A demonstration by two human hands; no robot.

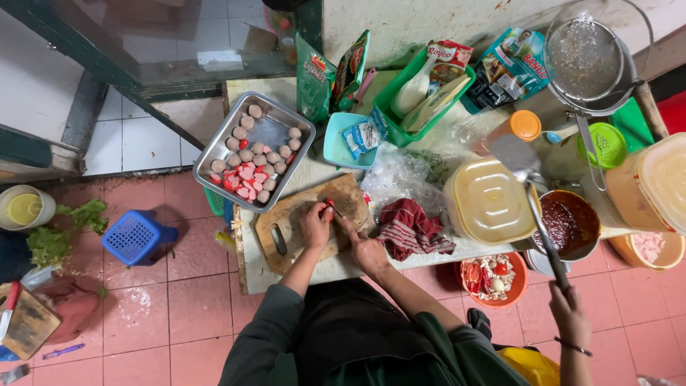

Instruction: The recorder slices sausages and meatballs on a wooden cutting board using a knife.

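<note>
My left hand (314, 225) rests on a wooden cutting board (286, 218) and pins a small red piece of food (329, 205) with its fingertips. My right hand (368, 250) is just right of it, closed on a knife (337, 211) whose blade meets the red piece. Behind the board stands a metal tray (275, 129) holding several pale meatballs and cut red pieces.
A maroon cloth (411, 229) lies right of the board. Another person's hand (572, 314) at the right holds a long spatula (525, 168) over a pot of red sauce (568, 225). Tubs, a green basket, packets and a strainer crowd the table. A blue stool (136, 236) stands on the floor.
</note>
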